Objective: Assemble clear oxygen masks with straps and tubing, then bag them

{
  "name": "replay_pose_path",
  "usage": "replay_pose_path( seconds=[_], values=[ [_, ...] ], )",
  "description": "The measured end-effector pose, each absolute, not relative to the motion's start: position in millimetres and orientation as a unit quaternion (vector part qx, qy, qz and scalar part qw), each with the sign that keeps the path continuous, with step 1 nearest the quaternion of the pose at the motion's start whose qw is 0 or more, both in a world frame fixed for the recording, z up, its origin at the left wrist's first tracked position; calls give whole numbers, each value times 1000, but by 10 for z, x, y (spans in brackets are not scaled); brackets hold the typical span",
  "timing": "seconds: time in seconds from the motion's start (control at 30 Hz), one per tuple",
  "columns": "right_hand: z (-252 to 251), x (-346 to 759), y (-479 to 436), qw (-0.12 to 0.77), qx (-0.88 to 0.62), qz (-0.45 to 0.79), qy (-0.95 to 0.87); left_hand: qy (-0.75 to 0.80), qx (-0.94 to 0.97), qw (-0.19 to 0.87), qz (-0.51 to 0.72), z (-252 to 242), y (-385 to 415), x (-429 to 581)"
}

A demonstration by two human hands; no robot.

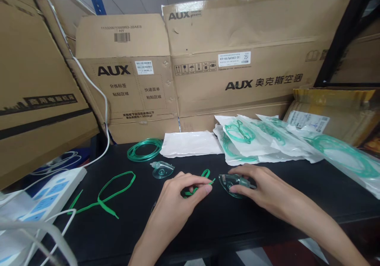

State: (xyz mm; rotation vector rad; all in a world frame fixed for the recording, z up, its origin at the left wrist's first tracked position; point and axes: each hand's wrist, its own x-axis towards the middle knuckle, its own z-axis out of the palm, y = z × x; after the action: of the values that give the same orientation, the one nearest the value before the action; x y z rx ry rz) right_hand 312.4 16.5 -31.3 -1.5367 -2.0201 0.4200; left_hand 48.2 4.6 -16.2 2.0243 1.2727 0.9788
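My left hand [190, 189] pinches one end of a green elastic strap [205, 173] between thumb and forefinger. The rest of that strap loops behind and under the fingers, partly hidden. To its right, my right hand [252, 183] grips a clear greenish oxygen mask [228, 183] from above, thumb on the near side. The strap end and the mask are apart, with a small gap between them. Another clear oxygen mask [162, 170] lies on the black table behind my left hand. Farther left, a second green strap [102, 200] lies in a loose loop.
Coiled green tubing [145, 150] and a white packet [191, 143] lie along the back. Several clear-fronted bags of tubing [243, 135] are piled at back right. A white power strip [49, 196] with cables sits at left. Cardboard boxes [237, 52] wall the rear.
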Motion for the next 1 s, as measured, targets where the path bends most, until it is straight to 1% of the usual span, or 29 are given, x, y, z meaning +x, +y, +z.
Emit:
replay_pose_path(
  seconds=[0.07, 0.13, 0.2, 0.33, 0.47, 0.67, 1.0],
  values=[
    [-303, 3118, 175, 294, -582, 163, -741, 472, 749, 283, 370, -150, 47, 484],
    [-233, 3081, 154, 326, -586, 188, -718, 470, 744, 290, 376, -146, 53, 488],
    [-140, 3038, 111, 371, -572, 255, -686, 468, 739, 295, 384, -153, 61, 494],
    [-45, 2958, 33, 448, -494, 410, -622, 460, 734, 306, 395, -181, 57, 520],
    [-87, 2877, 23, 480, -439, 483, -586, 453, 739, 310, 391, -185, 32, 558],
    [-104, 2793, 8, 485, -405, 523, -572, 446, 743, 310, 391, -163, 26, 576],
    [-127, 2791, -4, 481, -419, 519, -569, 444, 748, 309, 384, -140, -2, 552]
  ],
)
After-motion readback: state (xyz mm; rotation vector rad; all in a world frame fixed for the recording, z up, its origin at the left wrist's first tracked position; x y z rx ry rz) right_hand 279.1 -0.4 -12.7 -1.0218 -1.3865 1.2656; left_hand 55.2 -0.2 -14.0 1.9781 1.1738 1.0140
